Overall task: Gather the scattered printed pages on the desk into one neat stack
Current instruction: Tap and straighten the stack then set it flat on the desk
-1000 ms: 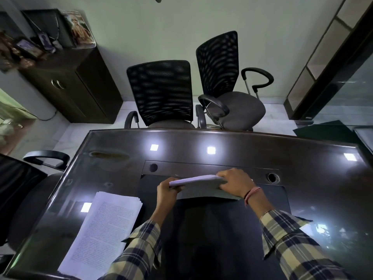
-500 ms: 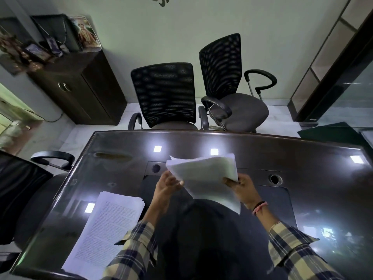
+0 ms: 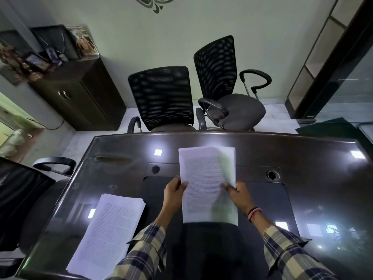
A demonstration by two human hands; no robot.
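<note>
Left hand (image 3: 175, 191) and right hand (image 3: 238, 194) pinch the white printed sheaf (image 3: 207, 182) by its side edges above the dark glossy worktop (image 3: 302, 178). Second white paper pile (image 3: 109, 233) lies left. Square edges first, then lay atop that pile.

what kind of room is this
Most likely a small office. A large dark desk faces two mesh-backed swivel chairs for visitors, printed pages are being sorted on it, and a dark cabinet stands against the wall.
</note>
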